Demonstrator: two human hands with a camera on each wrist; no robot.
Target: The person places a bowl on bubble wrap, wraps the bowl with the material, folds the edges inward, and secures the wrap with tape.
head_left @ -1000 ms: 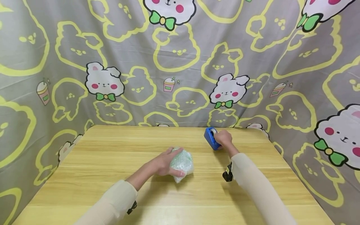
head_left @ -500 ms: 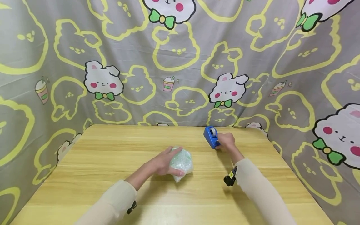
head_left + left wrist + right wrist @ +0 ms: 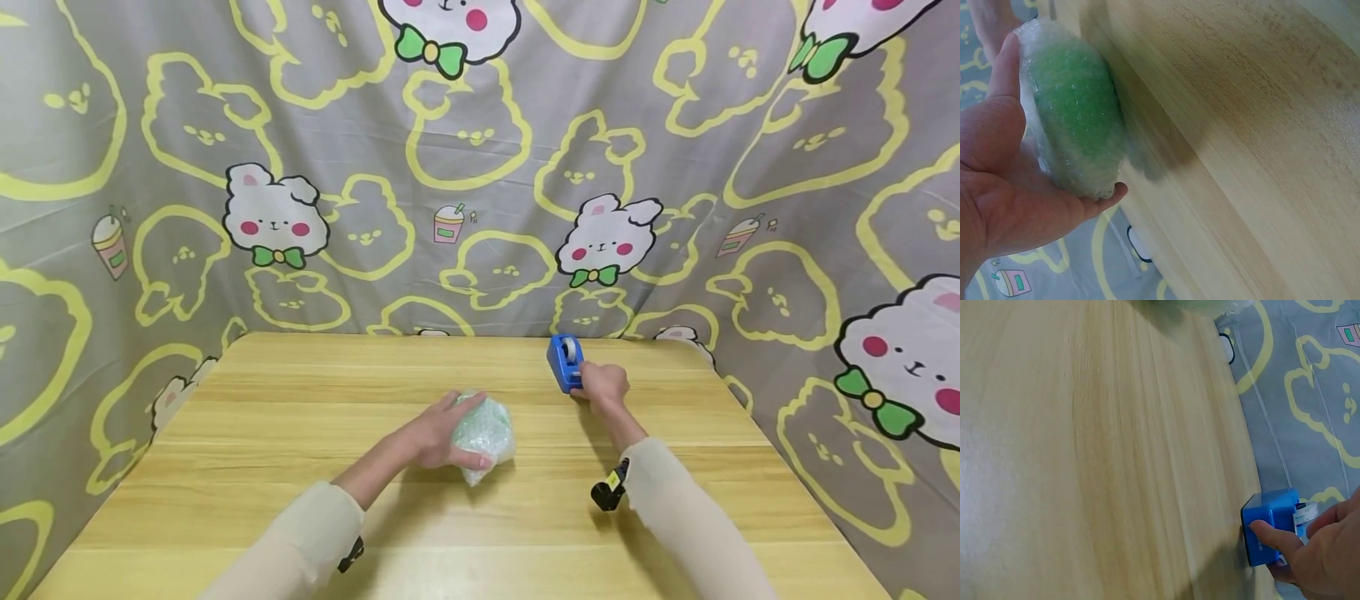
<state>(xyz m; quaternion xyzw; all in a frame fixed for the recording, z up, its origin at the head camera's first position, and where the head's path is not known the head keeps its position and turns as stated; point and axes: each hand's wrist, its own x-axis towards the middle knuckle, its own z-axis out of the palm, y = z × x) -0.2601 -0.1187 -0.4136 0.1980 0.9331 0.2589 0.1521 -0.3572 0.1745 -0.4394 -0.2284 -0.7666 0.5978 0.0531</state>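
Note:
Near the middle of the table (image 3: 300, 417), my left hand (image 3: 435, 435) grips a bubble-wrapped bundle (image 3: 487, 437) between its spread thumb and fingers. Something green shows through the clear wrap (image 3: 1075, 100) in the left wrist view; its kind cannot be made out. At the far right, my right hand (image 3: 606, 387) holds the near end of a blue tape dispenser (image 3: 558, 364). In the right wrist view the thumb (image 3: 1272, 536) lies on the dispenser's blue body, and other fingers are close to the tape roll and cutting edge. Whether they also pinch the tape's end is unclear.
A grey curtain (image 3: 367, 125) with yellow outlines and white rabbits hangs behind the table and along both sides. The dispenser stands close to the table's back edge. A small black camera (image 3: 610, 487) is worn at the right wrist.
My right hand has moved from over the tape roll toward the dispenser's near end. The dispenser has turned slightly. My left hand and the wrapped bundle stay where they were.

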